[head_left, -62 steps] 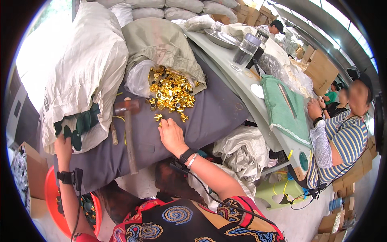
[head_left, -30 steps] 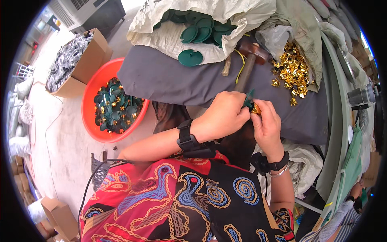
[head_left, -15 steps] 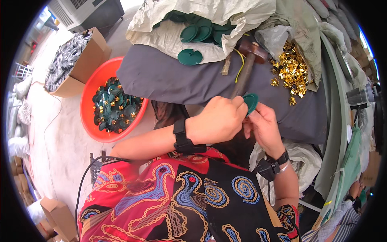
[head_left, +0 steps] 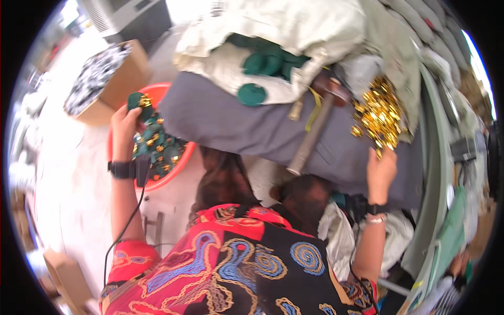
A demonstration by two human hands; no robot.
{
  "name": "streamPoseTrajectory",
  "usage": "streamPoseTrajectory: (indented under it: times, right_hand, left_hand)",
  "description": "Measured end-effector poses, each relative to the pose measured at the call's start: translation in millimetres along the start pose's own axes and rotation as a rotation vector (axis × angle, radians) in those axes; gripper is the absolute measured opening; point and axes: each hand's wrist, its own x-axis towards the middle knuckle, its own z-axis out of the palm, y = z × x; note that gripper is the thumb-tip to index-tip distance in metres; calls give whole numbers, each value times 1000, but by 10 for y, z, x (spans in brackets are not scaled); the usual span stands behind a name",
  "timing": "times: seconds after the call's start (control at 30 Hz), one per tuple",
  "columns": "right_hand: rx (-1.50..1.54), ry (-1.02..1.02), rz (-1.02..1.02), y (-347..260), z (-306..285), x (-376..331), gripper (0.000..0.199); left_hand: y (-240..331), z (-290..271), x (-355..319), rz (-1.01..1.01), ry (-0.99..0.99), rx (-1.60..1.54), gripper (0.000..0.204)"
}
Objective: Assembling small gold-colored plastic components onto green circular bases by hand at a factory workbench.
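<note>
Over the red basin (head_left: 191, 153) at the left, my left hand (head_left: 124, 127) pinches a dark green disc (head_left: 134, 101) with a gold metal clip (head_left: 145, 101) on it. Similar green discs with gold clips fill the basin below. At the right, my right hand (head_left: 381, 173) is at the near edge of a heap of gold metal clips (head_left: 379, 113). Its fingertips close round the lowest clip; blur softens the detail. A hammer (head_left: 318, 123) with a wooden handle lies on the grey cloth (head_left: 220, 110) between my hands.
A pale sack (head_left: 215, 65) spills plain green discs (head_left: 266, 64) at the back; one disc (head_left: 252, 94) lies apart. Behind the basin stands a cardboard box (head_left: 126, 71) full of grey-black pieces. A green-grey panel (head_left: 438, 173) borders the right side.
My hands have parted from the green disc they held together. The left swung left over the basin with a disc; the right moved to the gold clips. The view has shifted slightly.
</note>
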Motion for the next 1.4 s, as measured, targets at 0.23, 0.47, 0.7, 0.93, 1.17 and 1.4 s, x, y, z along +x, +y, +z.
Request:
streamPoseTrajectory:
  times: [0.23, 0.47, 0.7, 0.93, 1.17, 1.4]
  right_hand:
    - [-160, -160, 134, 278, 251, -7, 25]
    - [-68, -138, 46, 381, 256, -93, 23]
    - [622, -197, 95, 167, -64, -299, 30]
    - [1466, -585, 96, -755, -358, -423, 30]
    - [1395, -558, -100, -1160, -349, -554, 26]
    - [1098, -399, -332, -1269, -402, -561, 26]
  left_hand:
    - [52, 458, 126, 405, 191, 783, 35]
    - [588, 1936, 31, 583, -303, 707, 29]
    - [634, 2224, 295, 353, -541, 810, 54]
    - [467, 2170, 82, 461, -484, 466, 66]
    - [932, 2073, -965, 30, -857, -262, 26]
    - [950, 2138, -1351, 339, -792, -139, 14]
